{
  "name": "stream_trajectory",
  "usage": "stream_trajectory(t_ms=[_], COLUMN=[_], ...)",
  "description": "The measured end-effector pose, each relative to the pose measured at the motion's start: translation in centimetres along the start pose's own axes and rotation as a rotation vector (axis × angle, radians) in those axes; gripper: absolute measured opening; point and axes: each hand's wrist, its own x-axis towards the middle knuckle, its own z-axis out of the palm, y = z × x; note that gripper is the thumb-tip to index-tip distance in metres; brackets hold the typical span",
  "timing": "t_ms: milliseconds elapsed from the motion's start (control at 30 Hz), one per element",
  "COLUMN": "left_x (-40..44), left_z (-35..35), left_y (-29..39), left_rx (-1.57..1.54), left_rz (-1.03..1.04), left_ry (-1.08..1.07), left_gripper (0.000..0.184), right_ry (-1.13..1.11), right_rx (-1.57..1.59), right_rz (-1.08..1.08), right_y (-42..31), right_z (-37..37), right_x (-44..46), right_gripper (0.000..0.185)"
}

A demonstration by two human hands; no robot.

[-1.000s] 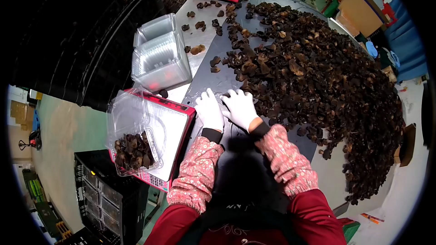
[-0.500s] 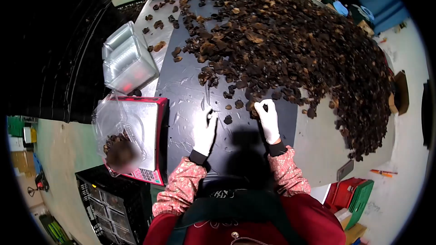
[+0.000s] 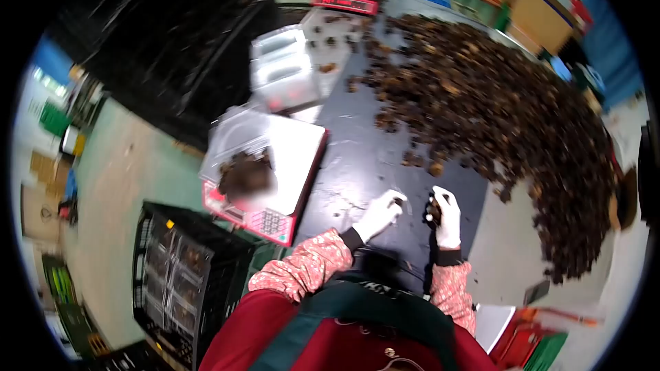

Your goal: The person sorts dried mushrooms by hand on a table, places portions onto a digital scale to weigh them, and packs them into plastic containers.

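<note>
White gloves cover both hands. My right hand [image 3: 448, 218] is closed around dark mushroom pieces [image 3: 433, 211], which show at its finger side. To its left, my left hand [image 3: 378, 217] has its fingers pinched on a small dark mushroom piece [image 3: 398, 202]. Both are low over the dark tabletop [image 3: 354, 158]. Beyond them spreads a large heap of brown-black mushrooms [image 3: 474, 89]. On the left, a clear plastic box [image 3: 223, 144] with its lid up holds more mushrooms and rests on a red scale [image 3: 302, 165]; a blurred patch hides part of its contents.
Stacked clear containers [image 3: 285, 82] stand behind the scale. A second red scale [image 3: 347, 1] is at the far end. A black crate [image 3: 199, 268] with packed boxes sits at lower left. Near the right edge lie a phone [image 3: 536, 293] and a red crate [image 3: 512, 336].
The view has swung left, so the table appears farther right. My hands have come closer together. The loose pieces near them are gone from the tabletop, and dark pieces now show in my right hand.
</note>
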Motion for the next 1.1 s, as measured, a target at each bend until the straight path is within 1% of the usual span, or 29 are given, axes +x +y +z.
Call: stream_trajectory(t_ms=[33, 100, 133, 167, 233, 300, 367, 433, 467, 500, 533, 567, 600, 633, 667, 700, 733, 767, 800, 833, 900, 933, 967, 1033, 1067, 1100], left_x=[-2.2, -5.2, -6.7, -8.0, -11.5, -14.2, -15.3, -16.6, -16.9, -17.1, -16.9, -16.5, -16.2, -16.3, -16.8, -17.0, -17.1, -17.3, -17.5, -17.6, -17.8, -17.9, -18.0, -18.9, -19.4, -20.2], left_z=[-0.7, -2.5, -3.5, -4.8, -7.8, -11.9, -17.2, -20.7, -21.7, -22.5, -23.5, -24.2, -24.7, -24.6, -24.1, -24.0, -23.8, -23.9, -24.0, -24.1, -24.4, -24.8, -24.9, -24.7, -24.5, -23.5], left_y=[2.3, 3.5, 4.1, 4.5, 7.8, 9.4, 8.7, 10.0, 10.8, 11.2, 10.1, 9.2, 8.4, 8.8, 9.1, 8.9, 8.6, 8.4, 8.4, 8.5, 8.7, 8.6, 8.8, 9.5, 9.8, 10.8], left_rx=[-0.006, -0.064, -0.117, -0.101, -0.134, -0.153, 0.452, 0.599, 0.743, 0.887, 0.872, 1.011, 1.061, 1.111, 1.174, 1.168, 1.186, 1.203, 1.051, 1.040, 0.957, 0.800, 0.729, 0.502, 0.499, 0.304], left_rz=[-0.071, -0.052, 0.018, 0.074, 0.169, 0.168, 0.606, 0.585, 0.611, 0.635, 0.619, 0.578, 0.540, 0.500, 0.346, 0.351, 0.415, 0.477, 0.477, 0.477, 0.514, 0.538, 0.539, 0.566, 0.555, 0.543], left_ry=[-0.011, 0.056, 0.094, 0.160, 0.320, 0.482, 0.876, 1.110, 1.126, 1.140, 1.077, 1.070, 1.011, 0.950, 0.872, 0.869, 0.930, 0.994, 0.987, 0.992, 1.061, 1.046, 1.083, 1.139, 1.197, 1.222], left_gripper=[0.029, 0.033, 0.035, 0.035, 0.036, 0.035, 0.033, 0.036, 0.039, 0.042, 0.048, 0.048, 0.049, 0.050, 0.051, 0.051, 0.051, 0.051, 0.050, 0.050, 0.046, 0.043, 0.036, 0.031, 0.028, 0.027], right_ry=[-0.061, -0.145, -0.197, -0.241, -0.350, -0.421, -0.527, -0.617, -0.654, -0.676, -0.664, -0.564, -0.598, -0.595, -0.625, -0.656, -0.654, -0.670, -0.686, -0.690, -0.695, -0.608, -0.609, -0.676, -0.688, -0.655], right_rx=[-0.040, -0.145, -0.155, -0.165, -0.182, -0.224, -0.243, -0.278, -0.262, -0.327, -0.386, -0.637, -0.658, -0.757, -0.835, -0.916, -0.924, -1.072, -1.222, -1.233, -0.992, -0.908, -0.911, -0.634, -0.528, -0.372], right_rz=[-0.008, 0.011, 0.013, 0.011, 0.024, 0.030, -0.021, -0.073, -0.130, -0.287, -0.293, -0.754, -0.817, -0.927, -1.027, -1.124, -1.125, -1.141, -1.154, -1.155, -1.166, -1.128, -1.128, -0.728, -0.737, -0.323], right_y=[0.7, 0.7, 0.5, 0.2, -0.5, -0.9, -1.9, -2.7, -2.9, -0.7, -1.3, -1.8, -1.6, -0.5, 0.3, 0.6, 0.9, 1.3, 1.6, 1.9, 1.8, 1.8, 1.3, -0.7, -1.4, -3.4], right_z=[0.9, 3.8, 5.5, 7.2, 10.8, 14.3, 18.7, 23.2, 25.6, 27.4, 29.8, 32.0, 33.9, 35.2, 36.2, 36.9, 37.1, 37.2, 37.3, 37.3, 37.1, 36.9, 36.7, 35.8, 34.8, 33.5], right_x=[-0.4, -1.6, -2.3, -3.1, -4.3, -4.6, -5.3, -5.4, -5.5, -3.2, -3.7, -4.1, -3.9, -3.5, -2.8, -2.4, -2.1, -1.9, -1.7, -1.4, -1.1, -1.4, -1.3, -1.1, -0.9, -2.0], right_gripper=[0.019, 0.020, 0.020, 0.021, 0.018, 0.016, 0.016, 0.018, 0.019, 0.021, 0.027, 0.028, 0.030, 0.032, 0.032, 0.032, 0.032, 0.031, 0.031, 0.031, 0.030, 0.029, 0.029, 0.027, 0.024, 0.021])
